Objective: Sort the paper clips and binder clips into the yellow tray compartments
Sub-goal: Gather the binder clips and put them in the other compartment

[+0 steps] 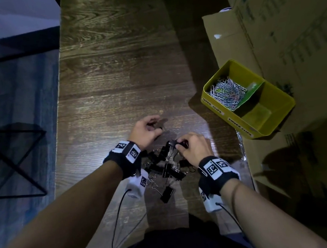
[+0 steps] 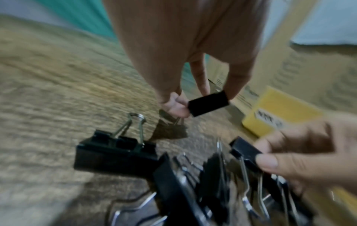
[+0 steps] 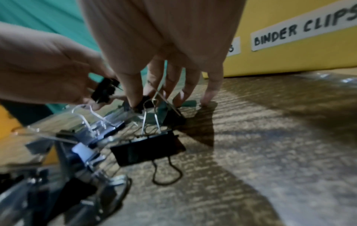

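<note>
A pile of black binder clips [image 1: 166, 165] lies on the dark wooden table [image 1: 123, 71] between my hands. My left hand [image 1: 154, 127] is beyond the pile, thumb and fingers pinching a small black binder clip [image 2: 208, 104] just above the wood. My right hand [image 1: 178, 145] pinches another black binder clip [image 2: 245, 151] at the pile's far right edge. The yellow tray [image 1: 278, 97] stands to the right. Its far compartment holds several paper clips [image 1: 228, 93]. Its near compartment [image 1: 258, 113], labelled "BINDER CLIPS" [image 3: 301, 29], shows only its bare floor.
Cardboard boxes [image 1: 282, 26] stand behind and to the right of the tray. A flattened box flap [image 1: 269, 158] lies beside the table's right edge. A black metal frame [image 1: 19, 162] stands on the floor left of the table. Cables hang from both wristbands.
</note>
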### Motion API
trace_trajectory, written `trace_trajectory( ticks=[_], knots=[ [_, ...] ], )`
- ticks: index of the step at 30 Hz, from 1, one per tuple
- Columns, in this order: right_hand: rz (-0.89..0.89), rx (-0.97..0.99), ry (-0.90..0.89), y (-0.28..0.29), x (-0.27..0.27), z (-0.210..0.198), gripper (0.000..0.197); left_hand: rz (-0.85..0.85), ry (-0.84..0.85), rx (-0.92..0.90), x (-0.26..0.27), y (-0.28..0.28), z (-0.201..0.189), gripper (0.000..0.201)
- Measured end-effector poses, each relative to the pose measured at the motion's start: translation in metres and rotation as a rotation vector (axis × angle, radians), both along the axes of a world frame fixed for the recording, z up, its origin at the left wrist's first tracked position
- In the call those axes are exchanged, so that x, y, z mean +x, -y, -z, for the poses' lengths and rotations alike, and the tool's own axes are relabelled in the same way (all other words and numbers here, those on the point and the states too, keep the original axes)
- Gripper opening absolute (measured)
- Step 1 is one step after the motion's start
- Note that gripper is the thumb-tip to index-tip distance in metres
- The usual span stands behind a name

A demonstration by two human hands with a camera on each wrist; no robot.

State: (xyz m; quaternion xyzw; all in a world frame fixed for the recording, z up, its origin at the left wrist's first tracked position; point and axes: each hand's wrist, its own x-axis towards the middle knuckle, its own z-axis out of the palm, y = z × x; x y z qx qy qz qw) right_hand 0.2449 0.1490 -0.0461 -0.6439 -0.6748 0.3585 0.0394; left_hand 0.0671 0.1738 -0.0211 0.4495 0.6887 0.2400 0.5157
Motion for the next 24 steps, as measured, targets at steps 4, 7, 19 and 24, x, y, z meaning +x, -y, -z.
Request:
trace_trajectory(
  ticks=[4,7,19,24],
  knots=[
    [0.152,0.007,-0.195,-0.004,0.006,-0.017,0.016,-0.357,0.516,-0.058,-0.018,0.008,-0.015,0.05],
    [0.328,-0.063,-0.611,-0.006,0.005,-0.038,0.016,-0.483,0.941,-0.122,-0.039,0.015,-0.02,0.063],
    [0.463,-0.431,-0.949,-0.021,-0.018,-0.068,0.026,0.217,-0.084,0.015,-0.066,0.023,-0.031,0.044],
    [-0.408,-0.179,0.127,-0.015,-0.037,-0.054,0.042,0.721,-0.574,0.029,-0.064,0.04,-0.012,0.05]
  ],
)
